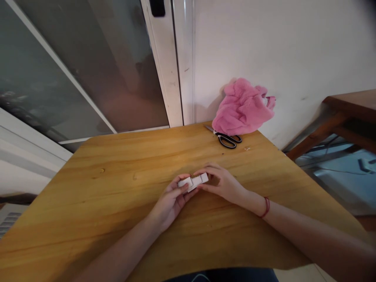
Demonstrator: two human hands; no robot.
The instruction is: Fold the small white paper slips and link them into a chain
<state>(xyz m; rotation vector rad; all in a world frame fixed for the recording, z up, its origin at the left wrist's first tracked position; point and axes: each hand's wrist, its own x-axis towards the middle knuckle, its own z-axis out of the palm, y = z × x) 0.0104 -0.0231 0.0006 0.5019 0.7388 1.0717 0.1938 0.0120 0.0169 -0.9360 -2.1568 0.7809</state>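
Between my two hands is a small white block-like object [196, 181] with raised steps along its top; its exact kind does not show. My left hand [173, 199] grips its left end, the thumb pressed on top and the fingers curled beneath. At the other end, my right hand [221, 182] pinches it between thumb and fingers, and a red cord bracelet [266, 207] circles that wrist. Both hands are just over the middle of the wooden table [117, 203]. Parts of the fingertips are hidden behind the object.
At the table's far right corner lies a bunched pink fluffy cloth [243, 109], with black-handled scissors [227, 141] partly beneath it. A tiny yellowish bit [102, 170] lies on the left. Beyond stand a glass sliding door [126, 70] and a white wall [279, 47]; another wooden table [352, 102] is at right.
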